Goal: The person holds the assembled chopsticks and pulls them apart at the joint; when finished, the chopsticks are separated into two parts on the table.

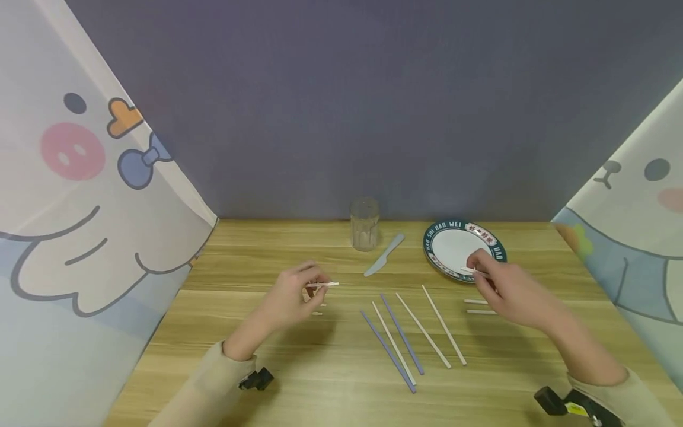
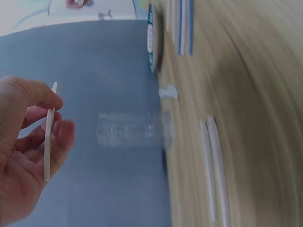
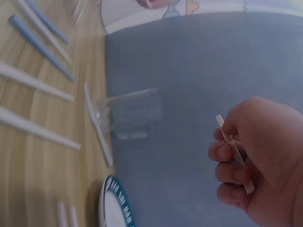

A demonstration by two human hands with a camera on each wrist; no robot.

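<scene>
My left hand [image 1: 290, 296] pinches a short white stick [image 2: 48, 146] between thumb and fingers, held above the table. Two more white sticks [image 2: 218, 165] lie on the wood below that hand, partly hidden by it in the head view. On the right, my other hand [image 1: 514, 293] holds a similar short white stick [image 3: 240, 158], its fingers curled round it, over the plate's near right edge. Beneath the right hand lie two white sticks [image 1: 479, 312], partly covered. Between the hands several long thin sticks [image 1: 423, 330], white and bluish purple, lie slanted side by side.
A clear glass [image 1: 365, 225] stands upright at the back of the table. Beside it lies a pale plastic-looking knife [image 1: 385, 255]. The white plate [image 1: 453, 246] with a green rim is at the back right. A grey wall [image 1: 341, 107] and printed side panels enclose the wooden table.
</scene>
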